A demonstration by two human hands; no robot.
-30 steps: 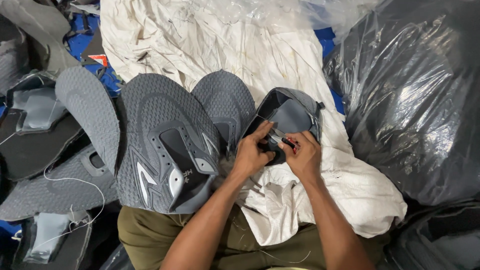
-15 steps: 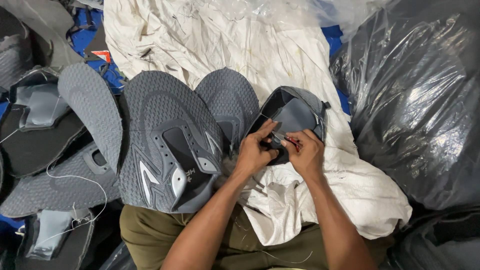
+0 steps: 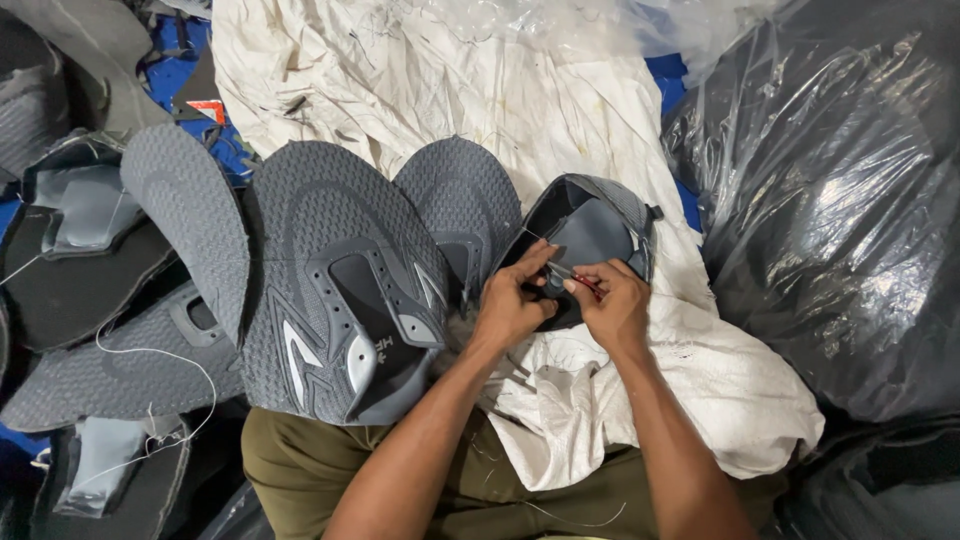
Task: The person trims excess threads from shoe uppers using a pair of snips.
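Note:
A grey shoe upper (image 3: 596,222), folded so its dark inner side shows, rests on the white cloth in front of me. My left hand (image 3: 510,306) pinches its near edge, where a thin thread runs. My right hand (image 3: 614,302) is closed around a small red-handled thread snip (image 3: 582,285), its tip meeting the left fingers at that edge. Both forearms reach up from my lap. To the left of my hands lies a stack of flat grey mesh shoe uppers (image 3: 330,290), leaning over my knee.
A wrinkled white sack cloth (image 3: 450,90) with loose threads covers the middle. Large black plastic bags (image 3: 830,200) fill the right side. More grey and black shoe uppers (image 3: 90,270) are piled at the left, over a blue sheet (image 3: 175,70).
Both hands stay on the same edge of the folded upper; the fingers have shifted only slightly. The view has drifted a little.

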